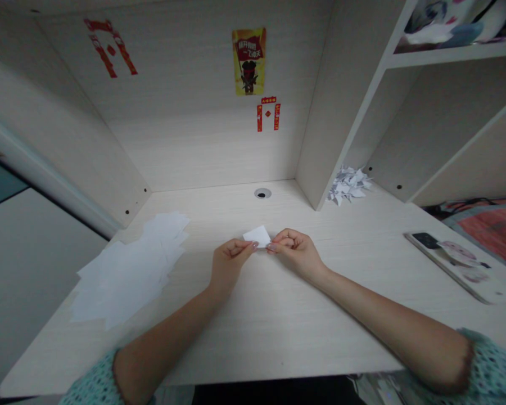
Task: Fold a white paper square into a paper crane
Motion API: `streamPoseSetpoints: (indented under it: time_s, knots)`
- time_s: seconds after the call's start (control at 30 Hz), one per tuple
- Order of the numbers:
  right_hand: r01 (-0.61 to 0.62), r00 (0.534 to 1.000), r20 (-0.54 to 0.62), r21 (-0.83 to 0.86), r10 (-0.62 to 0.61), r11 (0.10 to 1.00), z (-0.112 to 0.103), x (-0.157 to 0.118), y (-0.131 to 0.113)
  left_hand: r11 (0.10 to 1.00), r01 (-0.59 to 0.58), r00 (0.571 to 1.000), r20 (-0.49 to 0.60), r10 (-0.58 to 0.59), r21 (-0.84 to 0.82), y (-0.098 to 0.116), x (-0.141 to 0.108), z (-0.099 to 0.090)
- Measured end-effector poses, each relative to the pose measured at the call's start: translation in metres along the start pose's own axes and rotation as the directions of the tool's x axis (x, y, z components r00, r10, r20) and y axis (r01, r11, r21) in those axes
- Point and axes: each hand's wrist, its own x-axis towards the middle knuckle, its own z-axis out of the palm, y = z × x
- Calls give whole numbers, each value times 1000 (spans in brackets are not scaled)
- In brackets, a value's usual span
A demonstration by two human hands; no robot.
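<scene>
A small white piece of paper (258, 234) is held just above the middle of the desk, its top corner pointing away from me. My left hand (231, 260) pinches its lower edge between thumb and forefinger. From the other side, my right hand (297, 253) pinches the right corner with thumb and fingertips. Whether the paper is folded cannot be made out clearly. To the left of my left hand lies a spread pile of white paper sheets (130, 270), overlapping one another.
A heap of small white paper pieces (349, 184) lies by the shelf divider (341, 101) at the back right. A phone in a decorated case (451, 267) rests at the right. Behind my hands is a cable hole (262, 193) in the desk (253, 332). Red cloth (493, 230) lies far right.
</scene>
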Motion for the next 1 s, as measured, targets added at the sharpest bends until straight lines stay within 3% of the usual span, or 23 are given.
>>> streamPoseSetpoints:
  time_s: [1.0]
  knots:
    - [27,999,20,0,-27,1000,2,0,2,999,4,1000,26,-2,-54,-2,0,-1]
